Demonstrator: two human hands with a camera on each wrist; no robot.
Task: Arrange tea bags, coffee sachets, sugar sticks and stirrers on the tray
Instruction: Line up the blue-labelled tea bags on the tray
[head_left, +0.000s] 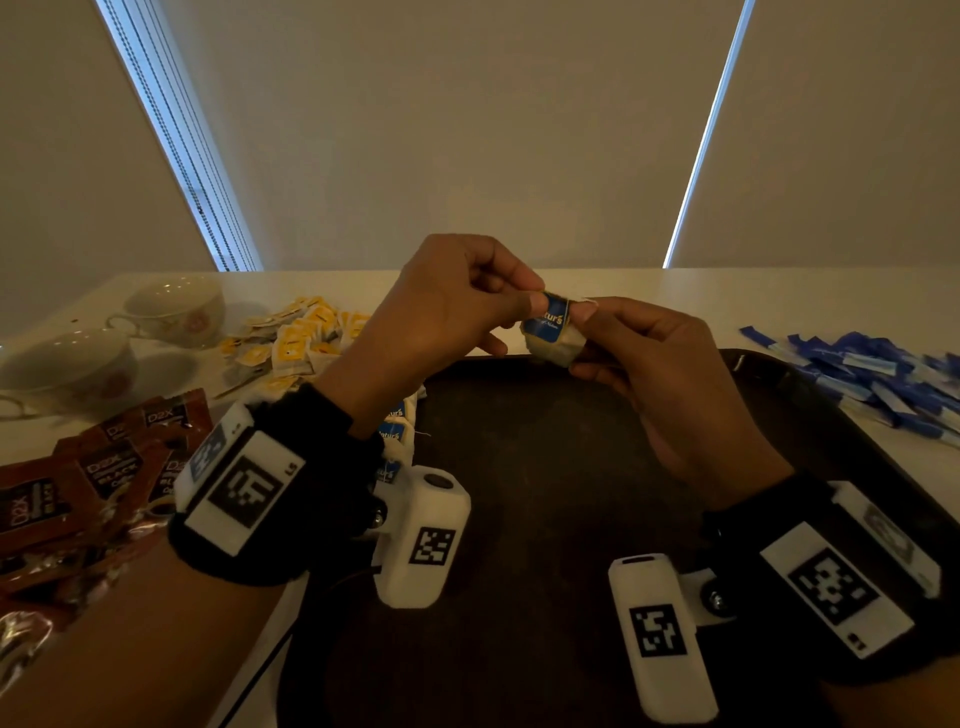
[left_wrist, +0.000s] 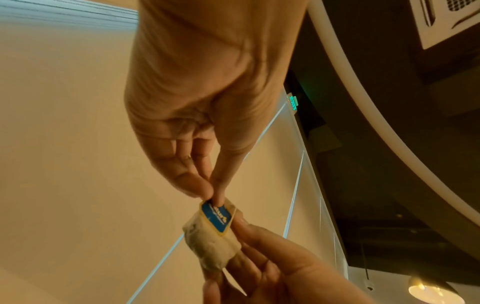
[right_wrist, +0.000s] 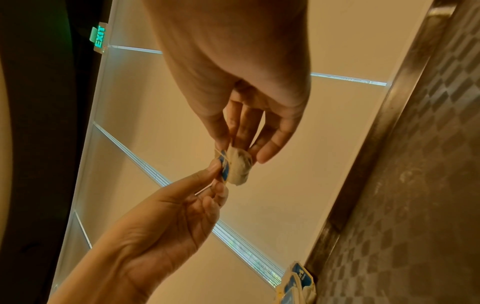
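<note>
Pale roller blinds (head_left: 467, 130) with bright slits of daylight back a white table (head_left: 675, 291). Item held: one tea bag (head_left: 553, 332), pale pouch with a blue paper tag (left_wrist: 217, 216), raised above the far edge of the tray and touching nothing but fingers. Left hand (head_left: 441, 301): thumb and forefinger pinched together on the upper edge of the tag, remaining fingers curled into the palm. Right hand (head_left: 660, 374): thumb and fingers (right_wrist: 267, 150) clamped on the pouch from the right side and from beneath. Both wrists carry black bands with white camera housings bearing square black-and-white markers. Beneath the hands: dark brown tray (head_left: 545, 519), its floor bare in the middle, with a short row of tea bags with blue tags (head_left: 395, 436) lying along its left edge, partly hidden by the left wrist. Left of the tray, near side: heap of brown coffee sachets (head_left: 93, 483) printed "D2X BLACK". Left of the tray, farther back: heap of yellow-and-white sachets (head_left: 296, 338); their lettering is too small to read. Far left: two white teacups (head_left: 130, 332) with a faint floral motif, one behind the other. Right of the tray: loose pile of blue-and-white sugar sticks (head_left: 878, 374) on the table, just beside the tray's right rim.
</note>
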